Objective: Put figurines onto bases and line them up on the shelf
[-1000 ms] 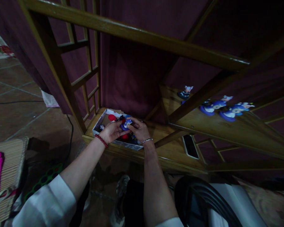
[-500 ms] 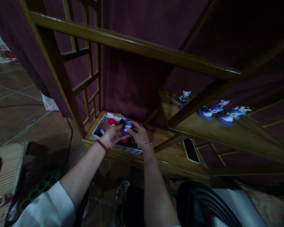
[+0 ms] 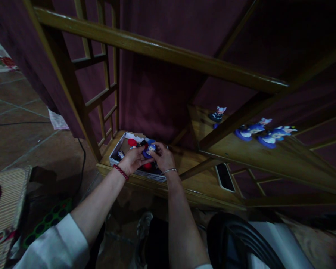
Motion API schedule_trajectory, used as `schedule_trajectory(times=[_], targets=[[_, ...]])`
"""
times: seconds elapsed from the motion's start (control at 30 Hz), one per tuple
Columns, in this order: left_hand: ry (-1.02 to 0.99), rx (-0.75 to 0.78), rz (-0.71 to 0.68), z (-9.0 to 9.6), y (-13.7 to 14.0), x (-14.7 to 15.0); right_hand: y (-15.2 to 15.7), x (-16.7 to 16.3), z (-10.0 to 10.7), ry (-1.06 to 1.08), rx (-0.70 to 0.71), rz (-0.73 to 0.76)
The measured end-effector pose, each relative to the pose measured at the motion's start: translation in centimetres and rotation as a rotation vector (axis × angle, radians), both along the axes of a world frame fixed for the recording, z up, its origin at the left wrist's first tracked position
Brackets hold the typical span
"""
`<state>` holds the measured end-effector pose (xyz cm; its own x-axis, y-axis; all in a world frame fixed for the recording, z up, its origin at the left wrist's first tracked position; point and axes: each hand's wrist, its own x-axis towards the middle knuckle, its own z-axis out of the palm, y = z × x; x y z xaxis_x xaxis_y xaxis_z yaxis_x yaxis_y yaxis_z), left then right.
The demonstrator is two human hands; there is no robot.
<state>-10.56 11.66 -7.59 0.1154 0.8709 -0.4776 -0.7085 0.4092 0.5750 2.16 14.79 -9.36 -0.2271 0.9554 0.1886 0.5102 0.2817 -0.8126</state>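
Note:
Over a white cardboard box (image 3: 116,161) on the low wooden shelf, both my hands are closed on one small blue and white figurine (image 3: 150,149). My left hand (image 3: 132,160), with a red bead bracelet at the wrist, holds it from the left and below. From the right, my right hand (image 3: 164,158), wearing a silver bracelet, grips its side with thumb and fingers. Inside the box lie more small pieces, among them a red one (image 3: 131,142) and another blue and white figurine (image 3: 120,154). My hands hide part of the contents.
Several figurines stand on the higher shelf (image 3: 226,153) to the right, including a dark-based one (image 3: 218,114). A phone (image 3: 225,177) lies on the lower shelf. A wooden rail (image 3: 156,48) crosses above my hands. Bottom right is a black ribbed object (image 3: 235,239).
My right hand has shifted very slightly left, and the figurine between my hands has turned a little. The view has moved marginally; the rest looks the same.

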Motion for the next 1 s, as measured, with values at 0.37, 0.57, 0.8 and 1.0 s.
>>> schedule_trajectory(times=[0.37, 0.57, 0.8, 1.0], targets=[[0.009, 0.019, 0.035, -0.6, 0.2, 0.3, -0.4, -0.3, 0.1, -0.127, 0.074, -0.089], [0.017, 0.017, 0.05, -0.5, 0.1, 0.5, -0.4, -0.3, 0.0, -0.138, 0.101, -0.088], [0.027, 0.077, 0.042, -1.0, 0.1, 0.6, -0.5, -0.5, 0.2, -0.193, 0.155, -0.055], [0.027, 0.069, 0.055, -0.9, 0.1, 0.7, -0.4, -0.4, 0.2, -0.217, 0.136, -0.068]])
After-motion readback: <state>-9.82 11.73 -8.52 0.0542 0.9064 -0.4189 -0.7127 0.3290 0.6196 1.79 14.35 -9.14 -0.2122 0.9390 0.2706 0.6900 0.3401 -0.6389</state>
